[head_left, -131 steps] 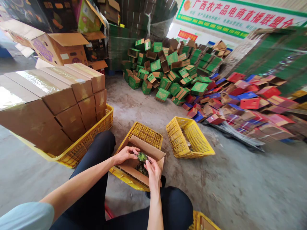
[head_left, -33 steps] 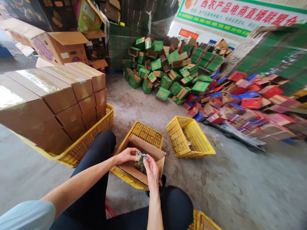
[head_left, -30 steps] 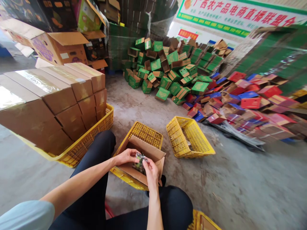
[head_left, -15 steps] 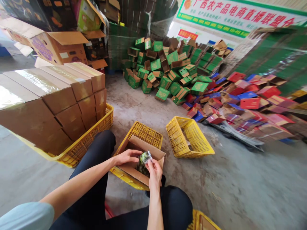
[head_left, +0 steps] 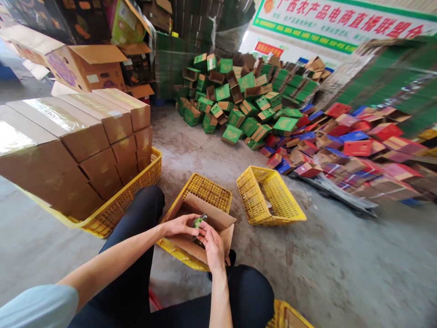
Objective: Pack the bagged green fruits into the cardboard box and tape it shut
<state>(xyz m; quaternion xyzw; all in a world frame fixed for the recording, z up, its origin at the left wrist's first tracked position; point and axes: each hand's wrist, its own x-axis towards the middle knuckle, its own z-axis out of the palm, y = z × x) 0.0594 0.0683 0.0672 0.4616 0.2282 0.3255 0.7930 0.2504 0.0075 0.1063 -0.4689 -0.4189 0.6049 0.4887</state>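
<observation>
A small green item in clear plastic wrap (head_left: 199, 221) is held between my two hands, over an open cardboard box (head_left: 223, 219). My left hand (head_left: 182, 225) is closed on its left side, thumb and fingers pinching it. The fingers of my right hand (head_left: 213, 246) bend around its right side and touch it. Part of the wrapped item is hidden by my fingers, and its exact kind is not clear. Deeper in the box lie more dark, wrapped pieces, mostly covered by my hands. The box sits on a yellow plastic crate (head_left: 209, 191) between my knees.
To the left, a yellow crate (head_left: 155, 160) holds stacked, taped cartons (head_left: 90, 132). Another yellow crate (head_left: 287, 193) stands on the floor to the right. Part of one more crate (head_left: 280, 312) shows beside my knee. Piles of green boxes (head_left: 235, 118) and red-blue boxes (head_left: 357, 147) lie beyond.
Half a second ago my right hand held the wrapped item up with my left fingers extended; now the item is lower and turned, with both hands closer around it. The crates and cartons stay put.
</observation>
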